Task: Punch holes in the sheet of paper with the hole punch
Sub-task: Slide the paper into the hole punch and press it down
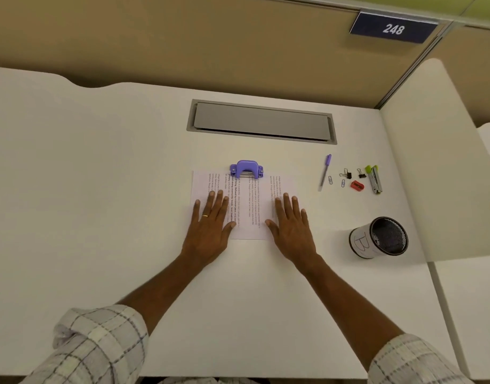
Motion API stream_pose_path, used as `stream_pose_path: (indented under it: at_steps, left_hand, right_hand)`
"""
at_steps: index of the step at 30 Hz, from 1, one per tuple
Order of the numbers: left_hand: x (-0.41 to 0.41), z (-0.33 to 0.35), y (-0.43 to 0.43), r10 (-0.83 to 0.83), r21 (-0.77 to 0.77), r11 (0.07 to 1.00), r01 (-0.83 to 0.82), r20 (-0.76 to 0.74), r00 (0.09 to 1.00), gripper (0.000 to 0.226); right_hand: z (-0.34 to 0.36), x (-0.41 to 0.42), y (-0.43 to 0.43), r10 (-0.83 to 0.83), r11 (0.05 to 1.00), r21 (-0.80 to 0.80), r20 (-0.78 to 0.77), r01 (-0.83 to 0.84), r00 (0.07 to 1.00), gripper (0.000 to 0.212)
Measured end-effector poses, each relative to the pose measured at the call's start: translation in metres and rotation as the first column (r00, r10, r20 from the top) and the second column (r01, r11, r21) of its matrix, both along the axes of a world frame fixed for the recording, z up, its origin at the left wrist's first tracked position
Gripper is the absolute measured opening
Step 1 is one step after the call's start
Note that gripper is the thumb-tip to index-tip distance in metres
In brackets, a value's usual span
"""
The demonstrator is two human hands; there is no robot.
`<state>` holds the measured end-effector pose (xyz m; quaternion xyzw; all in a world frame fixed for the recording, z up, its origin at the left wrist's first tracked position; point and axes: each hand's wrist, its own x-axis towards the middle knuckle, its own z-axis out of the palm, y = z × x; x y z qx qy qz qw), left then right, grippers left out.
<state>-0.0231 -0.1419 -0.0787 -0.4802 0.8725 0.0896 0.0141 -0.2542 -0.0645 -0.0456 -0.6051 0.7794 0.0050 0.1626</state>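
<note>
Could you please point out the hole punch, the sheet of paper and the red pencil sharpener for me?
hole punch [247,168]: head view, on its purple handle.
sheet of paper [250,206]: head view, on the printed middle between the hands.
red pencil sharpener [357,185]: head view, on the middle of its body.

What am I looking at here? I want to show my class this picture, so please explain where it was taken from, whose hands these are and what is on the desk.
The one picture comes from a camera worn on a person's head, looking down at a white desk. There is no machine. The left hand and right hand lie flat and open on a printed sheet of paper, holding nothing. A purple hole punch sits at the sheet's far edge. To the right lie a purple pen, paper clips, binder clips, a red sharpener, a stapler and a mesh cup on its side.
</note>
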Motion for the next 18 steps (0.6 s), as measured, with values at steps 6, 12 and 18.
stream_pose_path:
  at_steps: [6,12,18]
  left_hand:
    - [0.026,0.001,0.000,0.131,0.095,0.988,-0.124,-0.070,0.989,0.070]
    - [0.032,-0.004,0.010,0.114,0.163,0.982,-0.098,-0.094,0.989,0.068]
    - [0.032,-0.006,0.010,0.091,0.145,0.986,-0.083,-0.046,0.995,0.070]
  right_hand:
    - [-0.003,-0.005,0.020,-0.093,0.996,0.011,0.068,0.092,0.993,0.073]
    - [0.007,0.003,0.014,-0.298,0.943,-0.065,0.261,0.325,0.918,0.065]
    - [0.020,-0.010,-0.011,-0.516,0.815,-0.007,0.445,0.579,0.732,0.064]
